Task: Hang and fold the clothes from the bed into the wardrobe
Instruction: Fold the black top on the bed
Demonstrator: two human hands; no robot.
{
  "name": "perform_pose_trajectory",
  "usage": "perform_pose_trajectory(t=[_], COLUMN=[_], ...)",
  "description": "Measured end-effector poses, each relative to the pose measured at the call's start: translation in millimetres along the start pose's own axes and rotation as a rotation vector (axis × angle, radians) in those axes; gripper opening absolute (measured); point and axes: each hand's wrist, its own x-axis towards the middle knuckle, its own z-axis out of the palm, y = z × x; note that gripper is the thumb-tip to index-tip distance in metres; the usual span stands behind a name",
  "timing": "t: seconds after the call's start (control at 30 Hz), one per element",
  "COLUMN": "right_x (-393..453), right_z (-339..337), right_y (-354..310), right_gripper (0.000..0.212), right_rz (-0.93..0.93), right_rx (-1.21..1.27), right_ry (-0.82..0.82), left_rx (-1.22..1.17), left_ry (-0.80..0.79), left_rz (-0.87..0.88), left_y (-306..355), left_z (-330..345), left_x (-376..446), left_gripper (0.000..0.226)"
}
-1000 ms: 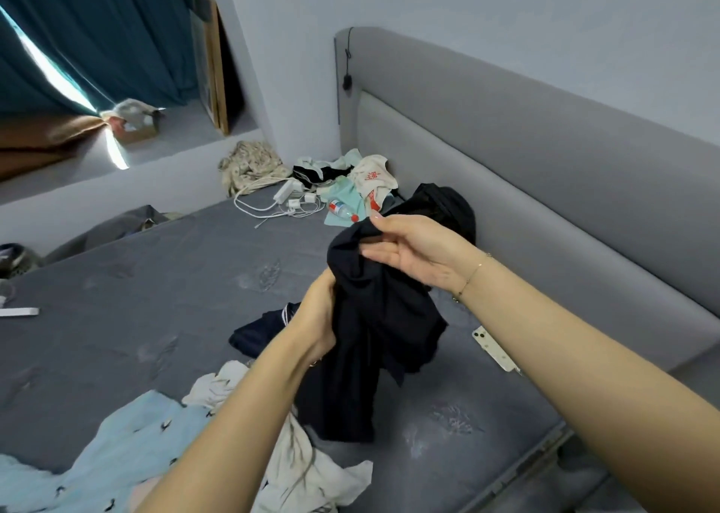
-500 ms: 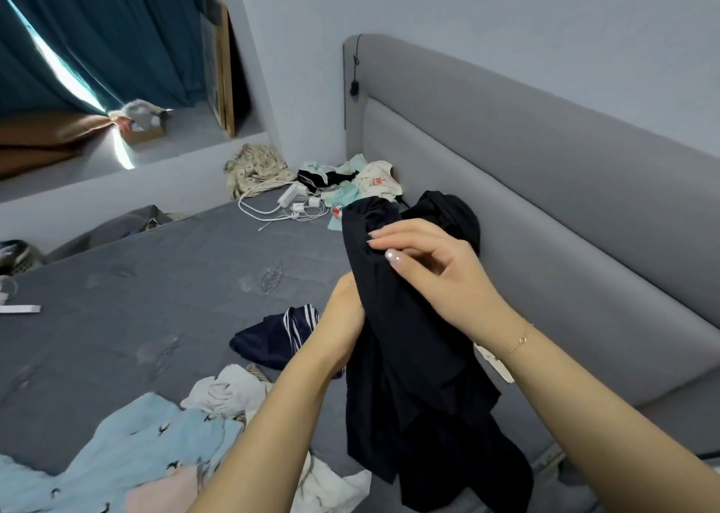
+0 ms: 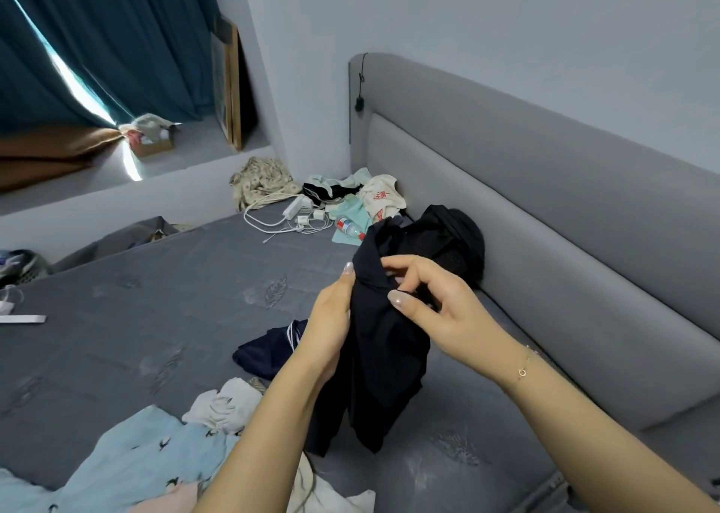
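- The black garment (image 3: pixel 383 341) is up off the bed (image 3: pixel 117 317), held in both hands at picture centre, its lower part drooping down to 6 o'clock.
- It is plain, dark and crumpled, bunched into folds at the top with loose ends hanging below.
- The left hand (image 3: pixel 331 325) grips it from the 9 o'clock side, thumb up against the cloth, the fingers wrapped behind it out of sight.
- The right hand (image 3: pixel 436 306) comes in from 3 o'clock, fingers curled, pinching a fold near the top; a thin bracelet (image 3: pixel 522 372) shows on that wrist.
- Behind the garment, at 1 o'clock, another black heap (image 3: pixel 456 236) leans on the grey headboard (image 3: pixel 584 208).
- At 8 o'clock lies a light blue printed garment (image 3: pixel 136 458), with a white one (image 3: pixel 226 403) just beside it.
- A navy striped piece (image 3: pixel 269 349) lies on the mattress just left of the left wrist.
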Motion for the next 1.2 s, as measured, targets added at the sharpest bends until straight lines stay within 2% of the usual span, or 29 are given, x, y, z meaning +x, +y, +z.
perform_pose_trajectory(t=[0.1,0.2,0.23,0.27,0.37,0.5,0.6,0.67,0.7,0.77,0.83,0.93,1.0,1.03,1.1,1.17,1.2], right_x=[6.4,21.4,24.5,26.9,27.4,31.0,33.7,35.8,37.0,40.8,45.1,45.6,40.6,38.0,33.4,31.5,30.4], right_z=[2.8,5.3,5.8,7.4,16.8,10.0,-16.8,-34.8,-42.2,-53.9,-63.7,-70.2,-67.2,-65.0,-57.9,-50.4,-46.3], right_y=[0.4,3.4,5.3,9.3,19.7,20.2,28.8,36.3,40.7,42.9,38.7,33.0,33.0,34.2,33.5,34.0,34.7], right_gripper=[0.027,0.027,0.022,0.019,0.032,0.021,0.019,0.011,0.014,0.021,0.03,0.064,0.068,0.065,0.053,0.034,0.033], right_rz=[0.198,0.429,0.497,0.527,0.484,0.442,0.396,0.388,0.388,0.402,0.452,0.596,0.606,0.571,0.465,0.364,0.336], right_rx=[0.152,0.664,0.757,0.761,0.664,0.742,0.551,0.415,0.357,0.28,0.184,-0.15,-0.08,0.05,0.256,0.266,0.229], right_ry=[-0.047,-0.003,0.001,-0.004,0.044,0.162,0.176,0.165,0.155,0.089,-0.065,-0.378,-0.49,-0.484,-0.358,-0.181,-0.115], left_rx=[0.081,0.148,0.156,0.165,0.219,0.238,0.222,0.307,0.354,0.417,0.443,0.51,0.59,0.626,0.628,0.557,0.526], left_ry=[0.011,0.036,0.028,0.011,-0.033,-0.049,-0.003,-0.015,-0.033,-0.041,-0.05,-0.051,-0.052,-0.051,-0.055,-0.086,-0.122], left_rz=[0.033,0.067,0.084,0.098,0.107,0.073,0.014,0.012,0.02,0.038,0.054,0.146,0.2,0.216,0.215,0.155,0.113], left_y=[1.7,-0.6,-1.4,-2.3,-5.8,-10.0,-7.9,-7.6,-7.3,-5.5,-1.8,4.5,6.9,7.3,6.0,5.6,5.0], left_z=[-5.4,-8.2,-8.4,-7.9,-4.4,-4.3,-19.2,-27.8,-28.9,-27.8,-26.9,-23.0,-16.9,-13.8,-9.4,-8.2,-8.8], left_x=[1.2,2.6,2.4,1.9,2.1,8.0,16.3,23.8,26.5,31.3,35.2,38.2,39.8,39.8,38.9,36.0,34.0], left_gripper=[0.049,0.048,0.047,0.046,0.046,0.044,0.045,0.049,0.051,0.053,0.054,0.053,0.05,0.049,0.05,0.052,0.055])
